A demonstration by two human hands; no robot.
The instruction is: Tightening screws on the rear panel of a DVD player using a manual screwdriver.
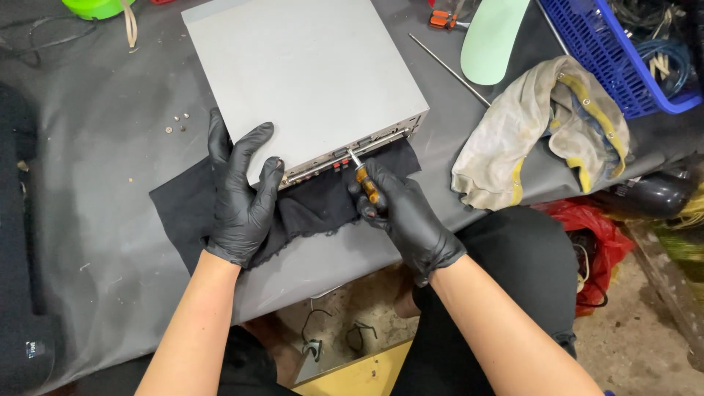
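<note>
Head view: a grey metal case [308, 73] lies flat on a dark cloth [308, 209] spread over a grey-covered table [95, 169], its rear panel turned toward the person. The left hand [240, 198], in a black glove, rests on the near left corner of the case, fingers spread over the top, thumb up against the edge of the rear panel, bracing it. The right hand [407, 216], also gloved, has its fingers curled and pressed together round the amber handle of a screwdriver [364, 178]; the blade slants up to the rear panel, its tip at a spot just beside the red terminals. Whether the tip sits in a screw head is too small to tell

A few small screws [177, 122] lie loose on the table left of the case. A dirty rag [546, 128] lies to the right, with a thin metal rod [447, 68] and a blue basket [623, 51] beyond it

The step looks like driving a rear-panel screw. The next move would call for steady pressure along the blade, with the left hand keeping the case from sliding on the cloth
</note>
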